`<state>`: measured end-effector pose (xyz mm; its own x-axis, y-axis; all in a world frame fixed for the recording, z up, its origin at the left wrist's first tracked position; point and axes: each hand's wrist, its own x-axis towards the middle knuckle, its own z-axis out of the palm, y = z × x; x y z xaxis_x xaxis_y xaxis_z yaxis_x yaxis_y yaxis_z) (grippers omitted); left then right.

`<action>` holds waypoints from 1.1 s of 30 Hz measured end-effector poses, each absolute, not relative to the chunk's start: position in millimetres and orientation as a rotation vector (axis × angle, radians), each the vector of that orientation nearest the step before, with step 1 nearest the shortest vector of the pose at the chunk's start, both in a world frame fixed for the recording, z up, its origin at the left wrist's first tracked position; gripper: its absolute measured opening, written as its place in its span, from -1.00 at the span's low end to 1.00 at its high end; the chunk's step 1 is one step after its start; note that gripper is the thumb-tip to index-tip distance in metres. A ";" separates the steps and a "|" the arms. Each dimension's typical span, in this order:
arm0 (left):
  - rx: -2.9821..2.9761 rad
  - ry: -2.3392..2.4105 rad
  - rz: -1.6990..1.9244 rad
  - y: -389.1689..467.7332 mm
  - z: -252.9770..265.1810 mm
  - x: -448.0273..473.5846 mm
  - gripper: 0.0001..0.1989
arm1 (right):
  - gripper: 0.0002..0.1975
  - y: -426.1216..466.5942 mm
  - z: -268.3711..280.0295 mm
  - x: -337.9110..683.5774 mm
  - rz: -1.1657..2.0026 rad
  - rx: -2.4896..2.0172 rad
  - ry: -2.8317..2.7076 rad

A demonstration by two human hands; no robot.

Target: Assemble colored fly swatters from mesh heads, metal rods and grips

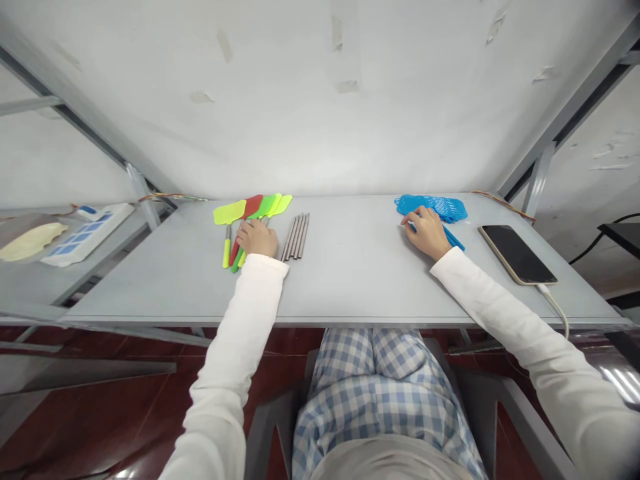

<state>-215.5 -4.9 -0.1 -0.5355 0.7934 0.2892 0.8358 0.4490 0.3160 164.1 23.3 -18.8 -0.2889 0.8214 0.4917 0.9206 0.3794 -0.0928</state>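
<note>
Yellow-green, red and green plastic makes up the flat-headed paddles lying fanned on the left part of the grey table, near its far edge. Their heads point away from the person, toward the white wall, and their handles come back toward the near edge. The leftmost paddle's long axis runs almost straight near to far; the others slant, heads off to the right. The heads are smooth, broad and overlapping, on thin metallic shafts with coloured grips.

Over these handles lies the left hand, palm down; whether its fingers close on any of them cannot be told.

Just right of it, a row of slim, shiny metal rods lies side by side, far ends leaning right.

Well apart, toward the right, is a pile of blue mesh-headed pieces, their heads by the far edge and handles angled toward the near right. The right hand is over them, fingers bent; its grip cannot be told either.

Farther right lies a dark-screened phone with a white cable plugged in.
</note>
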 end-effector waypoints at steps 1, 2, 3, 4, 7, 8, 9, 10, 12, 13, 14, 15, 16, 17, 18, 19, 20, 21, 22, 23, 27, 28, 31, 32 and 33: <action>-1.450 -2.593 -0.608 -4.4 -0.3 -223.1 -0.59 | -0.69 23.0 -18.4 163.2 -0.277 -1.496 -2.180; -1.462 -2.595 -0.557 -3.8 -0.4 -230.1 -0.58 | -0.68 22.9 -18.1 162.6 -0.266 -1.492 -2.179; -1.489 -2.596 -0.504 -2.8 -0.1 -236.3 -0.57 | -0.68 22.8 -17.9 162.1 -0.255 -1.489 -2.178; -1.514 -2.601 -0.454 -1.4 0.6 -241.6 -0.57 | -0.68 22.8 -17.7 161.8 -0.244 -1.486 -2.176; -1.537 -2.639 -0.323 4.2 4.8 -252.1 -0.60 | -0.69 23.0 -18.1 161.6 -0.216 -1.477 -2.169; -1.545 -2.637 -0.283 6.3 6.1 -253.8 -0.61 | -0.70 23.2 -18.4 161.5 -0.208 -1.477 -2.165; -1.564 -2.616 -0.248 8.2 7.3 -254.8 -0.62 | -0.70 23.4 -18.8 161.4 -0.198 -1.476 -2.162; -1.592 -2.584 -0.217 9.7 8.1 -255.3 -0.64 | -0.71 23.6 -19.3 161.2 -0.184 -1.476 -2.160; -1.664 -2.526 -0.170 11.5 9.5 -255.6 -0.70 | -0.71 24.1 -20.2 160.7 -0.142 -1.477 -2.158; -1.698 -2.519 -0.154 11.5 10.4 -255.9 -0.74 | -0.72 24.4 -20.4 160.5 -0.120 -1.477 -2.159; -1.727 -2.530 -0.149 10.9 11.8 -256.4 -0.77 | -0.72 24.6 -20.5 160.3 -0.099 -1.476 -2.160; -1.744 -2.553 -0.160 9.6 13.7 -257.0 -0.80 | -0.72 24.8 -20.3 160.1 -0.085 -1.474 -2.161; -1.747 -2.581 -0.192 7.6 16.3 -257.3 -0.82 | -0.73 24.8 -19.8 160.0 -0.078 -1.471 -2.159; -1.744 -2.602 -0.253 4.8 19.6 -256.9 -0.83 | -0.73 24.6 -19.1 159.8 -0.076 -1.465 -2.154; -1.742 -2.618 -0.344 1.3 23.3 -255.3 -0.84 | -0.73 24.1 -18.1 159.5 -0.075 -1.456 -2.147; -1.745 -2.638 -0.469 -3.0 27.3 -251.8 -0.85 | -0.73 23.2 -16.9 158.9 -0.071 -1.443 -2.138; -1.767 -2.660 -0.627 -7.8 31.3 -246.0 -0.85 | -0.73 21.7 -15.6 158.0 -0.060 -1.424 -2.128; -1.815 -2.681 -0.811 -13.1 35.3 -237.5 -0.85 | -0.73 19.8 -14.2 156.6 -0.036 -1.399 -2.119; -1.879 -2.708 -1.033 -18.8 39.0 -226.2 -0.84 | -0.73 17.4 -12.8 154.4 -0.001 -1.371 -2.108; -1.977 -2.708 -1.263 -24.6 42.1 -212.3 -0.82 | -0.73 14.6 -11.6 151.5 0.050 -1.341 -2.091; -2.279 -2.497 -1.953 -42.2 45.7 -141.2 -0.75 | -0.63 5.4 -9.0 133.0 0.522 -1.168 -1.863; -2.400 -2.423 -2.048 -43.9 43.4 -123.0 -0.74 | -0.59 4.8 -8.6 127.6 0.684 -1.114 -1.756; -2.770 -2.210 -2.116 -41.8 29.0 -75.8 -0.67 | -0.47 8.3 -6.3 114.4 1.080 -1.003 -1.404; -2.857 -2.158 -2.112 -39.1 22.6 -63.1 -0.64 | -0.45 10.7 -4.9 111.9 1.163 -0.992 -1.296; -2.918 -2.132 -2.116 -35.8 16.2 -51.8 -0.62 | -0.44 13.5 -3.2 110.6 1.226 -0.983 -1.199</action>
